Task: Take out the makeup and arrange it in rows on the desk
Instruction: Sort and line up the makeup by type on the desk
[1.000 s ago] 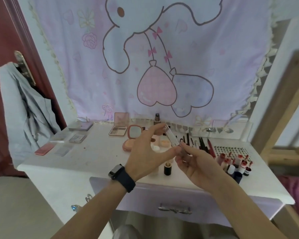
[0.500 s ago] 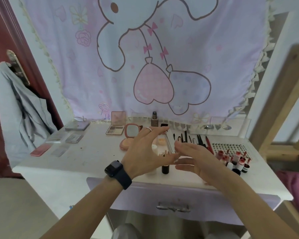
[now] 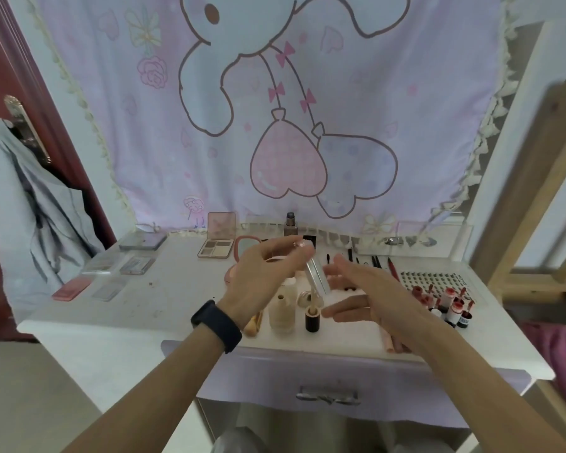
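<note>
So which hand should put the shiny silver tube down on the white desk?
Probably the left hand: it pinches the shiny silver tube above the white desk, while the right hand is open and holds nothing.

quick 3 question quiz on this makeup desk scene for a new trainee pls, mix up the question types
1. True or false: the silver tube lies flat on the desk.
2. On which part of the desk do the red-capped bottles stand? A) left side B) right side C) back middle
3. Fill in: the left wrist wears a dark ____.

Key
1. False: the left hand pinches it above the desk, and the right hand is open beside it.
2. B
3. wristband
</note>
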Demonstrator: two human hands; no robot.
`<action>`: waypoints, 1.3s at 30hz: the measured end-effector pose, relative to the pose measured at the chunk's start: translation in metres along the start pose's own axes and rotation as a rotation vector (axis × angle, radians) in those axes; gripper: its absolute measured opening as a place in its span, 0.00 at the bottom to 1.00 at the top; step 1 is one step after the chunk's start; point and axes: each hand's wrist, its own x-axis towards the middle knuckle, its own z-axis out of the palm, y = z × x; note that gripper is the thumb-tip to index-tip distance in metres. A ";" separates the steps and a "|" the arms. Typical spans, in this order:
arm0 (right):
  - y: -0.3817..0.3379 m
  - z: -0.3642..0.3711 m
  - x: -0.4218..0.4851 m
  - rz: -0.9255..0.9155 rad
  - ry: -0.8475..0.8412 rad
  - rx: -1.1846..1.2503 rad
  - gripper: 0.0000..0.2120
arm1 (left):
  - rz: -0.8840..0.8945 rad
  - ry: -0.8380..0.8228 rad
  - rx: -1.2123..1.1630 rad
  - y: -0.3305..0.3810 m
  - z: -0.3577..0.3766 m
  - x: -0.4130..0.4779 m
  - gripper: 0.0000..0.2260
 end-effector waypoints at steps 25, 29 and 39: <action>0.003 -0.004 0.006 -0.353 0.070 -0.254 0.36 | -0.538 -0.353 -0.321 0.005 -0.010 0.009 0.27; 0.002 -0.008 0.006 -0.364 0.063 -0.243 0.36 | -0.560 -0.352 -0.354 0.008 -0.009 0.009 0.28; 0.005 -0.011 0.008 -0.393 0.094 -0.256 0.34 | -0.595 -0.350 -0.342 0.017 0.004 0.009 0.18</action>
